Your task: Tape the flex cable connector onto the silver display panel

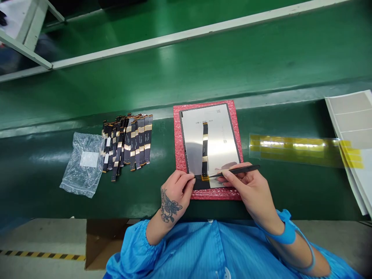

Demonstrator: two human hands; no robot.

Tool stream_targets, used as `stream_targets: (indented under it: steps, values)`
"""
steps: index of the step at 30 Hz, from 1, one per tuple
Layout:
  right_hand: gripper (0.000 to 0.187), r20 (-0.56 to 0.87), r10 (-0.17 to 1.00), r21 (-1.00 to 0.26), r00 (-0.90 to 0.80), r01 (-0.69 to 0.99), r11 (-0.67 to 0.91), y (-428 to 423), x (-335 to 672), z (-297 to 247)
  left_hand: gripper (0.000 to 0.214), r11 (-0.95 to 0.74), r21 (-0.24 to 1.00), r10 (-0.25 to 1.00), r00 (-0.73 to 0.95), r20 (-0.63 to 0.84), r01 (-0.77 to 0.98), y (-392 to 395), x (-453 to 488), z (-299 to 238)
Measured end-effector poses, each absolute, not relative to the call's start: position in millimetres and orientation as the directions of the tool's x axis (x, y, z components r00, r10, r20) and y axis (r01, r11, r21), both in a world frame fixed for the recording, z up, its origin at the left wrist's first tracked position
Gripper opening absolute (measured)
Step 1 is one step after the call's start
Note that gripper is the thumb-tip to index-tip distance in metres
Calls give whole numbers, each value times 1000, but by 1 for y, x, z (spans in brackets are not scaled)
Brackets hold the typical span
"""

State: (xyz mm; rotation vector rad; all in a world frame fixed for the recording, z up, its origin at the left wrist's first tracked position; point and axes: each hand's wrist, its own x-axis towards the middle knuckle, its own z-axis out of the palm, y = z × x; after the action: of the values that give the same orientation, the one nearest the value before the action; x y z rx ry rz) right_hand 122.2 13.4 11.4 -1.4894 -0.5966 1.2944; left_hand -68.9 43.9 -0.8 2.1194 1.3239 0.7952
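A shiny metal panel (219, 139) lies on a pink bubble-wrap pad (178, 143) on the green bench. A dark flex cable (205, 149) with gold patches runs down the panel's middle. My left hand (177, 192) is closed, its fingertips pressing on the panel's near edge just left of the cable's lower end. My right hand (251, 186) grips black tweezers (236, 171), whose tip holds a small yellow tape piece (205, 178) at the cable's lower end.
A row of several spare flex cables (128, 141) lies left of the pad, beside a clear plastic bag (83, 162). A clear strip with yellow tape pieces (293, 149) and white sheets (353, 120) lie to the right. A green conveyor belt (186, 66) runs behind.
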Motion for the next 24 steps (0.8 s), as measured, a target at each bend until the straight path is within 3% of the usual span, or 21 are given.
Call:
stream_targets:
  steps: [11, 24]
  values:
    - [44, -406, 864, -910, 299, -220, -351, 14, 122, 12, 12, -391, 676, 911, 368, 187, 625, 45, -69, 3]
    - [34, -343, 890, -934, 300, -210, -290, 13, 122, 12, 10, -410, 674, 903, 378, 204, 614, 44, -69, 2]
